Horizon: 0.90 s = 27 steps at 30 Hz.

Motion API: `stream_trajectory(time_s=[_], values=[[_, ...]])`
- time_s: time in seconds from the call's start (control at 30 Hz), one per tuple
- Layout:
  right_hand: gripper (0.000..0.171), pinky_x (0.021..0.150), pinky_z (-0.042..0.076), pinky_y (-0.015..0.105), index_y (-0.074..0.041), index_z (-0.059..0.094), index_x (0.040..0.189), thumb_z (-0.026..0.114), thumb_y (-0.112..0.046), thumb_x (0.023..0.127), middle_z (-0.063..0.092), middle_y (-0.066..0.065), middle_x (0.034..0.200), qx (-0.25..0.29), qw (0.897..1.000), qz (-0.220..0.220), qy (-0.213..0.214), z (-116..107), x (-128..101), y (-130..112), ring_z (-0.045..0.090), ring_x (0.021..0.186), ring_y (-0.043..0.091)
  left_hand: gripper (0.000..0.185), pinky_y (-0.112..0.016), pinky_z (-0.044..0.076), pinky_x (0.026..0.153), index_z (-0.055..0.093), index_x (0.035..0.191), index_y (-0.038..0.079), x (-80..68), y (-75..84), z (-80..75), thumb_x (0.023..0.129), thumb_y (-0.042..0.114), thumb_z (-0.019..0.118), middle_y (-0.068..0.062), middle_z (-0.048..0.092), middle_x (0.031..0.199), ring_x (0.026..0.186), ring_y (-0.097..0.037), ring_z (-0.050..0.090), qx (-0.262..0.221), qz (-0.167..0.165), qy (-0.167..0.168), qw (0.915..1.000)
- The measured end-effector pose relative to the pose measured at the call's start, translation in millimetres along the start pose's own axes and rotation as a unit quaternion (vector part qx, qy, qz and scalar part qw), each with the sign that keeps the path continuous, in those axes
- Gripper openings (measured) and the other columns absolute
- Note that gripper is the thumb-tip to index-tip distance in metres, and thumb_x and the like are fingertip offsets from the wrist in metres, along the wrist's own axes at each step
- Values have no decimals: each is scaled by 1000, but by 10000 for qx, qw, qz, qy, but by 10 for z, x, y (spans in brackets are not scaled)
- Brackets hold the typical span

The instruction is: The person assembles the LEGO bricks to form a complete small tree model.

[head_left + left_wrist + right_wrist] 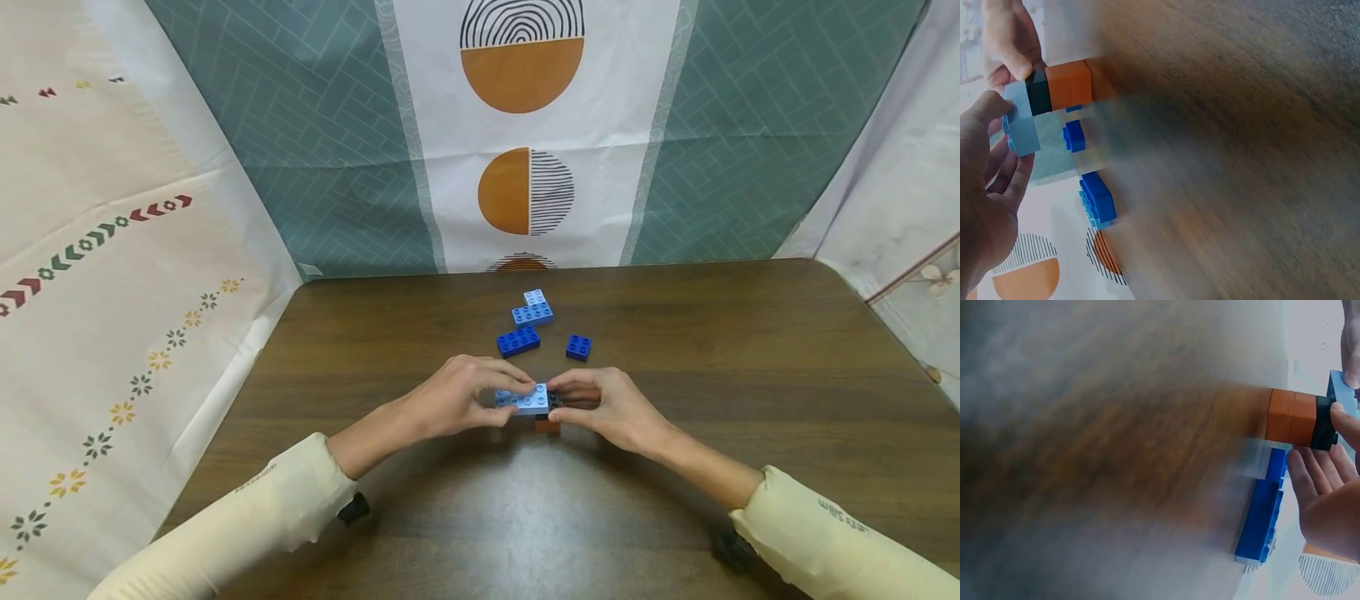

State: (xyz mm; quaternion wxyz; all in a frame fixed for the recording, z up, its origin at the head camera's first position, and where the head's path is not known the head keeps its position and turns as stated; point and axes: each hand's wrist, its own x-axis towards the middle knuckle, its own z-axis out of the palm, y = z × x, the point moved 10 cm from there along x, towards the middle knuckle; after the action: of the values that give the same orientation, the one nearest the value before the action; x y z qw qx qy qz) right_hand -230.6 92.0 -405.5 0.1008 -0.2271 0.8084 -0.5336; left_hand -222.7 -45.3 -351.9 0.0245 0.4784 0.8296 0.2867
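Note:
My left hand (pixel 461 396) pinches a light blue toy brick (pixel 522 400) between thumb and fingers. That brick lies across the top of a black brick (pixel 1038 92), its length jutting out to the left. Two orange bricks (pixel 1291 417) make up the lower part of the same small stack, standing on the table. From the other side my right hand (pixel 615 408) grips the black brick, with the thumb (pixel 1342 419) on its near face and the fingers on the far side. In the head view, the hands hide part of the stack.
Beyond the stack on the wooden table (pixel 405 325) lie a long dark blue brick (pixel 518 341), a small dark blue brick (pixel 578 347), a medium blue brick (pixel 532 314) and a pale blue brick (pixel 534 297). A patterned cloth (pixel 337 167) hangs behind the table.

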Motion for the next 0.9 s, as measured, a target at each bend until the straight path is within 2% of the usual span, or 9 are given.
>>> stream_trajectory(time_s=[0.13, 0.3, 0.4, 0.47, 0.53, 0.63, 0.77, 0.9], values=[[38, 88, 56, 35, -15, 69, 119, 80, -25, 85, 70, 3, 117, -29, 9999, -135, -28, 17, 8, -61, 68, 107, 20, 28, -32, 56, 69, 74, 119, 14, 12, -7, 10, 92, 17, 69, 6, 68, 122, 93, -5, 60, 12, -32, -9, 10000], [35, 86, 57, 37, -22, 73, 114, 81, -34, 82, 72, -7, 110, -228, 9991, -272, 220, 5, 7, -127, 69, 101, 10, 31, -29, 55, 68, 72, 122, 16, 15, -11, 27, 91, 16, 69, 7, 68, 121, 93, -4, 59, 8, -34, 58, 10000], [33, 85, 57, 36, -21, 74, 112, 81, -33, 82, 72, -8, 108, -260, 9988, -290, 310, -4, 4, -132, 69, 98, 7, 33, -30, 56, 76, 69, 124, 18, -6, -57, 48, 91, 20, 71, 9, 67, 122, 99, -4, 59, -215, -191, 174, 9994], [32, 83, 57, 34, -21, 74, 111, 81, -31, 82, 73, -7, 107, -236, 9988, -269, 329, -8, 1, -125, 70, 98, 8, 34, -31, 55, 83, 67, 125, 19, -20, -95, 76, 92, 25, 73, 11, 66, 122, 103, -3, 59, -525, -314, 306, 9977], [31, 82, 57, 33, -20, 74, 112, 81, -30, 83, 73, -6, 107, -223, 9989, -254, 339, -10, -2, -120, 70, 98, 10, 37, -31, 54, 88, 66, 126, 20, -36, -134, 110, 91, 30, 74, 13, 64, 123, 107, -3, 58, -864, -420, 473, 9943], [32, 81, 57, 31, -19, 74, 112, 81, -30, 83, 73, -6, 108, -226, 9988, -259, 348, -10, -6, -122, 70, 98, 12, 39, -31, 53, 89, 66, 125, 21, -53, -176, 152, 90, 34, 74, 13, 64, 121, 107, -5, 59, -1288, -564, 801, 9868], [32, 81, 58, 32, -18, 75, 113, 81, -29, 83, 73, -6, 108, -228, 9987, -268, 356, -14, -8, -122, 70, 98, 11, 36, -29, 55, 82, 68, 122, 22, -60, -212, 211, 88, 31, 76, 11, 65, 118, 100, -8, 62, -1663, -792, 1209, 9754], [33, 81, 57, 29, -17, 75, 112, 82, -29, 82, 73, -3, 109, -231, 9987, -249, 379, -19, -9, -102, 71, 98, 15, 33, -27, 56, 76, 69, 118, 16, -72, -179, 219, 87, 21, 79, 4, 67, 114, 95, -13, 63, -1940, -946, 1554, 9640]])
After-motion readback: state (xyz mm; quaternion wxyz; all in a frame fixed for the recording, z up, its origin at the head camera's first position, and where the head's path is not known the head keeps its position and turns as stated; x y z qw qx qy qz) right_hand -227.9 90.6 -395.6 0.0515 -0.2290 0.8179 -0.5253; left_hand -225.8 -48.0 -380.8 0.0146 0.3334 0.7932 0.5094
